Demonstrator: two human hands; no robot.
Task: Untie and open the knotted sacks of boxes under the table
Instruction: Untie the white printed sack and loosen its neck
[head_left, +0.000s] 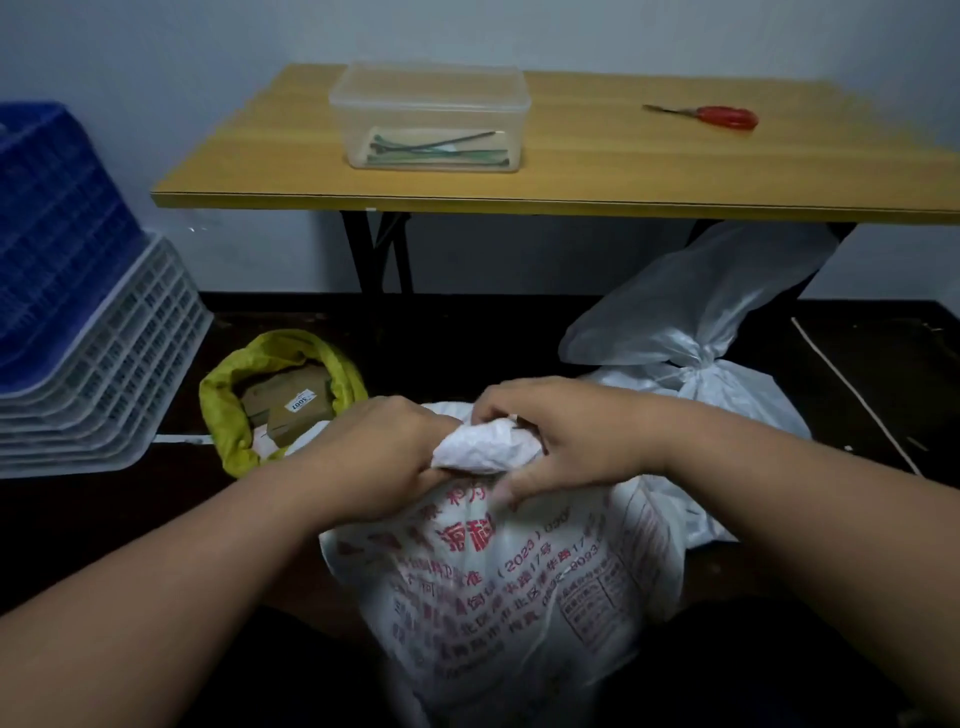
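L hand and R hand both on the bunched neck of the printed white sack, which sits frame centre-low on the dark floor. L hand: fingers curled round the neck from its 9 o'clock side, gripping. R hand: fingers curled over the neck from 3 o'clock, thumb low against sack body; pinching the crumpled fabric. Cannot tell if a knot is still in the neck, as hands cover it. Sack printed w/ red text, upright, bulging.

At 10 o'clock of hands, near: yellow sack, mouth open and rolled down, cardboard boxes visible inside, one w/ a white label. Touches printed sack's left shoulder, approx.

At 2 o'clock of hands, just beside and behind: plain white sack, neck tied in a knot, loose top flopped up toward table underside.

At 12 o'clock, farther back: wooden table, black legs. On it: clear plastic tub w/ thin green and dark strips inside, left-centre; red-handled scissors, well apart to the right.

At 9–10 o'clock, frame edge: stack of white crates w/ blue crate on top, tilted.

At 3 o'clock on floor: thin pale stick, diagonal.
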